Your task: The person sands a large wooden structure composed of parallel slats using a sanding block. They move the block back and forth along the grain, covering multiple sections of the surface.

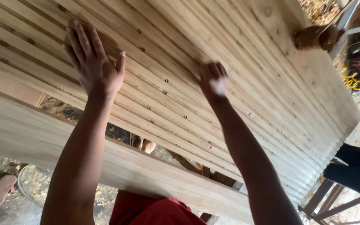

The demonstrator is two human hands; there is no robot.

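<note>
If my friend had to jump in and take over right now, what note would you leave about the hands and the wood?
Left hand: open, fingers spread, flat on the slatted wood panel.
Right hand: on the slats further right; blurred, with something pale under the palm that I cannot identify.
Panel: many parallel slats with a row of small nail or screw heads, resting above a wide plank nearest the person.
Brown rounded object sits on the panel's far edge.
Done: slats appear laid side by side.
Left: cannot tell from this view.
</note>
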